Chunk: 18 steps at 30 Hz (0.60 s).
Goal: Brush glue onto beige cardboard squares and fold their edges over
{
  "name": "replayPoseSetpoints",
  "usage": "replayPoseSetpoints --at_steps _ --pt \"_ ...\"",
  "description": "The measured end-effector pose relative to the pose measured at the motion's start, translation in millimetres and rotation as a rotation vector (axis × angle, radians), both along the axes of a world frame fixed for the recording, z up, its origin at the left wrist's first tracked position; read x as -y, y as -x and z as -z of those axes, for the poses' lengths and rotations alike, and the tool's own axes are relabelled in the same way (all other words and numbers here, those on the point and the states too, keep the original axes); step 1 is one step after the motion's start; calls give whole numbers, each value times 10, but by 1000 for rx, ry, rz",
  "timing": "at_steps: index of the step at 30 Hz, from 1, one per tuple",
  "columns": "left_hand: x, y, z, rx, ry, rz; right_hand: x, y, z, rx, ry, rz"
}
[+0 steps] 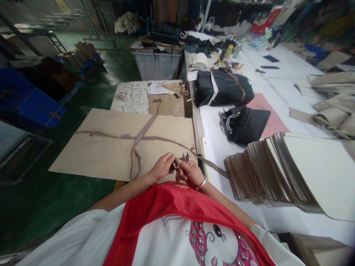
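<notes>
Close to the red apron, my left hand (163, 165) and my right hand (191, 173) meet at their fingertips. Both are pinched on small brown strip pieces (178, 170), whose pointed ends stick out above and below the right fingers. The exact shape of what lies between the fingertips is too small to tell. Beneath and beyond the hands lies a tan board (111, 151). Long brown strips (149, 125) cross it, one looped near its middle, another running right onto the white table (219, 177).
A thick stack of grey-brown panels (266, 173) stands on the table at right. Behind it are a black handbag (249, 125) and a tied black bundle (222, 88). A grey bin (158, 64) stands beyond the board; blue crates (27, 96) are at far left.
</notes>
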<state>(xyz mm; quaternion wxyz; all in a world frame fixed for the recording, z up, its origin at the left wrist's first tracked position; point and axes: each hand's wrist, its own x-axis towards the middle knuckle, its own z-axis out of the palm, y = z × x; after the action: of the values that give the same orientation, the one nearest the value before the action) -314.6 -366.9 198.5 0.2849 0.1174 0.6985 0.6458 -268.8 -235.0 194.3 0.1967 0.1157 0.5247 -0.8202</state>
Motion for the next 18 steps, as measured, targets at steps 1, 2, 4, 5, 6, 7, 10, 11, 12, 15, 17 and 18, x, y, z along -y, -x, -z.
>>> replayPoseSetpoints --at_steps 1,2,4,5,6,7,10,11,12,15,17,18 --pt "-17 2 4 -52 6 -47 -5 7 -8 13 20 -15" --pt "-31 3 10 -98 14 -85 -11 10 -22 35 58 -32" --pt "-39 6 34 -153 39 -109 -34 -1 -60 84 169 -71" --pt "-29 9 54 -168 56 -117 -54 -17 -83 100 226 -85" --pt "-9 13 80 -178 78 -139 -83 -41 -107 106 274 -90" --pt "19 17 110 -191 101 -168 -121 -70 -131 100 307 -74" --pt "109 18 196 -209 118 -223 -284 -154 -190 64 325 77" --pt "127 16 213 -187 97 -203 -351 -166 -200 53 315 140" --pt "132 15 222 -148 69 -179 -419 -164 -201 40 303 197" --pt "88 42 205 87 -30 -189 -584 -78 -137 -22 265 329" --pt "31 87 181 265 -116 -226 -600 6 -39 -52 196 378" --pt "2 112 172 329 -169 -232 -567 42 21 -51 148 369"
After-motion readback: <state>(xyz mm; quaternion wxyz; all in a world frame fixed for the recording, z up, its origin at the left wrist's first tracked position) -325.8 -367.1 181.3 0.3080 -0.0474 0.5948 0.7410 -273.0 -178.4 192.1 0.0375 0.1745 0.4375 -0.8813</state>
